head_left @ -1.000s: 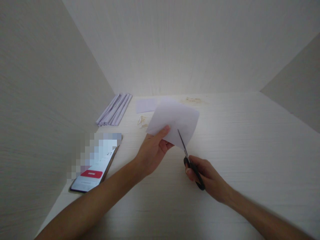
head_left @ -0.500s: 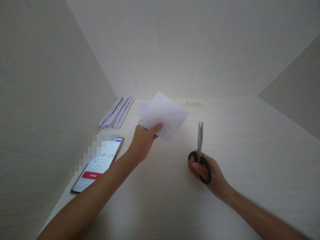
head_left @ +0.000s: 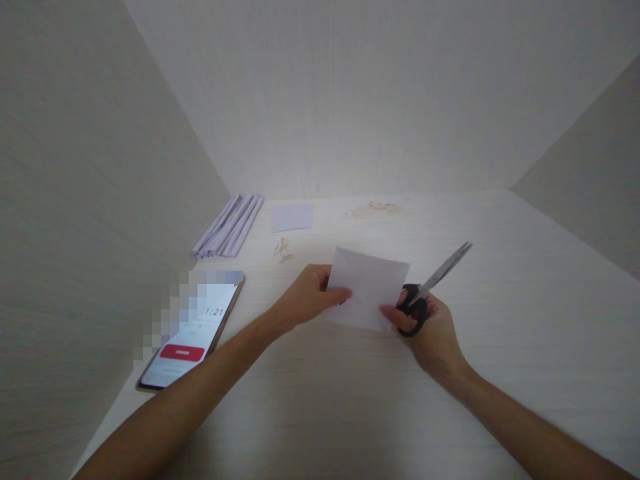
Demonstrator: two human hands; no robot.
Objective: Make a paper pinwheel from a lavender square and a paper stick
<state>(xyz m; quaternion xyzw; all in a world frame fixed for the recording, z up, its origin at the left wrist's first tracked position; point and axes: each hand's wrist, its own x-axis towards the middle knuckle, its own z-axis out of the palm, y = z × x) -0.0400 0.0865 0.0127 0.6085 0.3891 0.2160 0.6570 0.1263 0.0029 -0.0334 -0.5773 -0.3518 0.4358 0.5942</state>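
A thin white sheet [head_left: 370, 287], roughly rectangular and smooth, lies flat on the pale wood-grain table [head_left: 500, 320], between the two hands. The left hand [head_left: 307, 297] pinches its left edge, thumb on top, fingers curled under. The right hand [head_left: 430, 327] is closed through the black plastic loops of the scissors [head_left: 433, 283], whose steel blades point up and right, shut; its fingertips touch the sheet's lower right corner. A phone [head_left: 193, 333] lies to the left; folded paper strips [head_left: 230, 223] lie by the far wall.
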